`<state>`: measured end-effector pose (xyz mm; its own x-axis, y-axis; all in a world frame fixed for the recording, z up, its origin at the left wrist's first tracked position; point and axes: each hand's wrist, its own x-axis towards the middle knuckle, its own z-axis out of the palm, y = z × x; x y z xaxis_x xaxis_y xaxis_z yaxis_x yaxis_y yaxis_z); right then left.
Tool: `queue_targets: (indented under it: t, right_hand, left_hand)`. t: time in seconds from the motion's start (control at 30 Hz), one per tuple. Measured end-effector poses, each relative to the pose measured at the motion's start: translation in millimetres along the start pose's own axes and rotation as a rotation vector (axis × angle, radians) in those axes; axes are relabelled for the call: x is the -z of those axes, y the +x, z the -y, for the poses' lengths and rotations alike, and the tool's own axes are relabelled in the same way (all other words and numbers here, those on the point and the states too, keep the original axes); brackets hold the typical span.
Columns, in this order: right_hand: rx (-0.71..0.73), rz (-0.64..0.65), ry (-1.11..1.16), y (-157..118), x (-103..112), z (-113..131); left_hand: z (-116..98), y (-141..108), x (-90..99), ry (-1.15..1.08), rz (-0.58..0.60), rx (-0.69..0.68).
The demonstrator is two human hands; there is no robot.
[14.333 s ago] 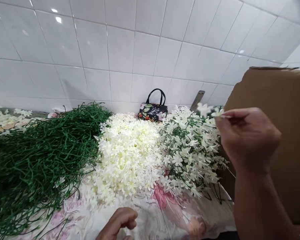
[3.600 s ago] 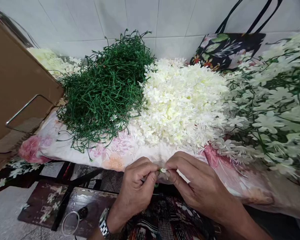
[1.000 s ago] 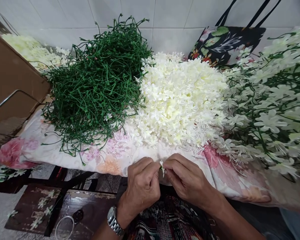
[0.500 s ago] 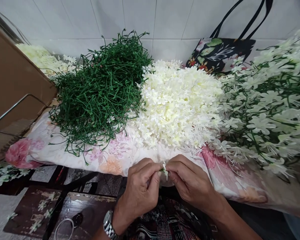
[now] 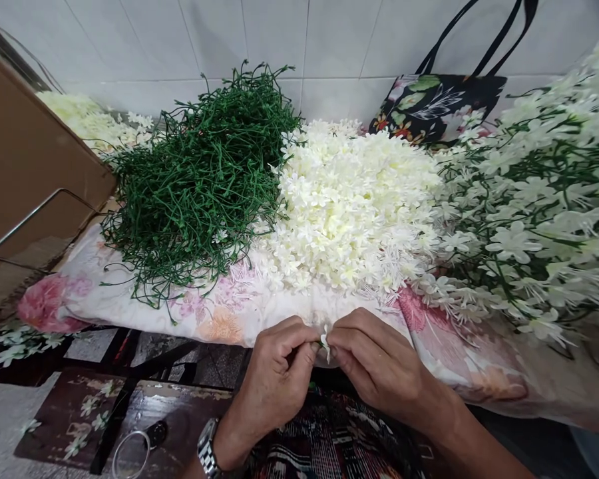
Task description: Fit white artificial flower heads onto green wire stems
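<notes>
Between my two hands, close to the front edge of the cloth, is a small white artificial flower (image 5: 325,338). My left hand (image 5: 283,372) is closed in a pinch on the green stem end at the flower's left; most of that stem is hidden by the fingers. From the other side, my right hand (image 5: 374,356) pinches the white petals with thumb and forefinger. Beyond my hands lies a heap of loose white flower heads (image 5: 349,213). A tangled pile of green plastic stems (image 5: 204,179) sits to its left.
Finished-looking white flowers on stems (image 5: 524,233) are heaped at the right. A black floral bag (image 5: 439,106) leans on the tiled wall (image 5: 259,40). At left stands a cardboard box (image 5: 24,166). Below the flowered cloth (image 5: 150,319), a brown stool (image 5: 174,406) holds a clear ring (image 5: 131,454).
Both hands stay at nearly the same place. The right fingers have moved slightly left, closer to the left fingers, and cover more of the flower. The view has shifted slightly.
</notes>
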<state>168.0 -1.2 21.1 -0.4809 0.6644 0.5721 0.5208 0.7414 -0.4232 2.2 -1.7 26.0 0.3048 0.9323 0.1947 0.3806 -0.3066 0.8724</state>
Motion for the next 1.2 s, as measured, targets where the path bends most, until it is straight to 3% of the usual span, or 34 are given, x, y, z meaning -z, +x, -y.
queue_targets:
  t: [0.33, 0.5, 0.7, 1.03, 1.2]
  right_hand:
    - [0.015, 0.033, 0.004, -2, -6, -9]
    - [0.022, 0.010, 0.038, 0, -6, -9]
    - [-0.153, -0.058, 0.262, 3, 5, -1]
    - [-0.149, -0.034, 0.239, 11, 4, 11]
    - [-0.142, -0.044, 0.174, 10, -2, 9]
  left_hand:
    - [10, 3, -9.1, 0.100, 0.001, -0.050]
    - [10, 3, -7.5, 0.019, 0.000, -0.029]
    - [8, -1, 0.6, -0.150, -0.094, -0.087]
    - [8, -11, -0.9, 0.121, -0.198, -0.311]
    - [8, -10, -6.2, 0.190, -0.221, -0.281]
